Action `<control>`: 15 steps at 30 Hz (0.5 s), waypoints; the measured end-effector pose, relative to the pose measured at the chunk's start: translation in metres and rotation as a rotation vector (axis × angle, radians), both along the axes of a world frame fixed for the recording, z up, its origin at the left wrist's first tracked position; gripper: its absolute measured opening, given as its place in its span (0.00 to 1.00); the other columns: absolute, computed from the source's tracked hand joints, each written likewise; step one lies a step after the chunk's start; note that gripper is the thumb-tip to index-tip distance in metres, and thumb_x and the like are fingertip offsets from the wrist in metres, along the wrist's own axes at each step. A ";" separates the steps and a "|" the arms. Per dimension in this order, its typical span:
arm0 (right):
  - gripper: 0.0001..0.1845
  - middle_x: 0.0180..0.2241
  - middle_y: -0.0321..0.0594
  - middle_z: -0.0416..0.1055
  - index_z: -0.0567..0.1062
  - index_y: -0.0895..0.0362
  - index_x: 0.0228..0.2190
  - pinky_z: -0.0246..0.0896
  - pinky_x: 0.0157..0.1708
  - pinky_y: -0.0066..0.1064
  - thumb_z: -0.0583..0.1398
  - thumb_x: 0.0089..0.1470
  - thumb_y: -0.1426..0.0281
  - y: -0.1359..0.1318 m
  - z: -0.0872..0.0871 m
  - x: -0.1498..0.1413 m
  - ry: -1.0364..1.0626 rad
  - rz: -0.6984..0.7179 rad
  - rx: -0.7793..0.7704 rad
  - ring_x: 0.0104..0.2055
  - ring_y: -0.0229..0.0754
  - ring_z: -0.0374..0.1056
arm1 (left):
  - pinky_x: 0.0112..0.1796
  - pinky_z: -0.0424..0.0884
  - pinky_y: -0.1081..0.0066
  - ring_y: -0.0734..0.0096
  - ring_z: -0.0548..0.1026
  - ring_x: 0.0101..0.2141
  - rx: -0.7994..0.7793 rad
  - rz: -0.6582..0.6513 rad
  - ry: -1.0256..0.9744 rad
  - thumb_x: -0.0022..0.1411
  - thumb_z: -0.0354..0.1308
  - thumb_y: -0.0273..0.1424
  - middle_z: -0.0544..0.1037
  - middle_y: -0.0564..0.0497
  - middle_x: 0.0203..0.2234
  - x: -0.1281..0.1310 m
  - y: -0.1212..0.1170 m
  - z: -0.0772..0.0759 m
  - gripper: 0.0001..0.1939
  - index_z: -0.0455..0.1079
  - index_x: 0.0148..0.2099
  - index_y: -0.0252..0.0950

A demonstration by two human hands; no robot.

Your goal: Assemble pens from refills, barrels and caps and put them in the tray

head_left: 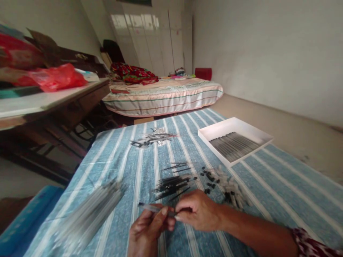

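Note:
A pen (150, 207) with a clear barrel and a dark tip lies across the fingers of my left hand (150, 226), which is closed on it. My right hand (198, 210) pinches the pen's other end; whether a small part sits between those fingertips is hidden. Just beyond my hands is a pile of black ink refills (174, 184). Small black plugs (210, 178) and pale clear caps (230, 185) are scattered beyond my right wrist. To the left lies a large bundle of clear pen barrels (93, 210), somewhat blurred.
A white box (235, 139) with a row of pens stands at the right on the striped cloth (112, 157). More thin dark pieces (152, 137) lie at the far side. Beyond are a bed (166, 94), a desk with a red bag (59, 78), and a blue plastic item (34, 217).

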State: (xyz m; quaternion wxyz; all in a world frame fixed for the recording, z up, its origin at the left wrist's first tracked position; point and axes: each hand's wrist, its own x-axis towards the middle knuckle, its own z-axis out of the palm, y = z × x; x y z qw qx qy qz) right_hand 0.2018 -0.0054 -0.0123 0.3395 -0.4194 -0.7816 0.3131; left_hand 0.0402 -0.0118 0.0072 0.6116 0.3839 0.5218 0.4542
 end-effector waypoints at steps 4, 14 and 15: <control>0.07 0.21 0.35 0.72 0.75 0.58 0.21 0.53 0.25 0.23 0.60 0.47 0.73 0.000 0.006 0.005 -0.169 0.007 0.124 0.25 0.34 0.65 | 0.24 0.68 0.72 0.69 0.71 0.20 0.026 0.043 0.043 0.43 0.68 0.37 0.76 0.50 0.17 0.004 -0.002 0.000 0.14 0.74 0.28 0.32; 0.13 0.31 0.37 0.76 0.78 0.53 0.29 0.54 0.29 0.26 0.54 0.55 0.65 0.046 0.048 0.162 -0.776 -0.774 -0.062 0.33 0.39 0.69 | 0.37 0.72 0.61 0.55 0.77 0.33 0.235 0.246 0.889 0.52 0.57 0.41 0.80 0.49 0.29 -0.063 0.029 0.014 0.14 0.74 0.37 0.38; 0.13 0.29 0.39 0.76 0.78 0.54 0.28 0.54 0.28 0.27 0.54 0.55 0.66 0.050 0.049 0.182 -0.804 -0.818 -0.089 0.32 0.41 0.69 | 0.37 0.72 0.60 0.54 0.77 0.34 0.247 0.207 1.033 0.53 0.56 0.42 0.80 0.48 0.30 -0.073 0.033 0.013 0.14 0.74 0.36 0.39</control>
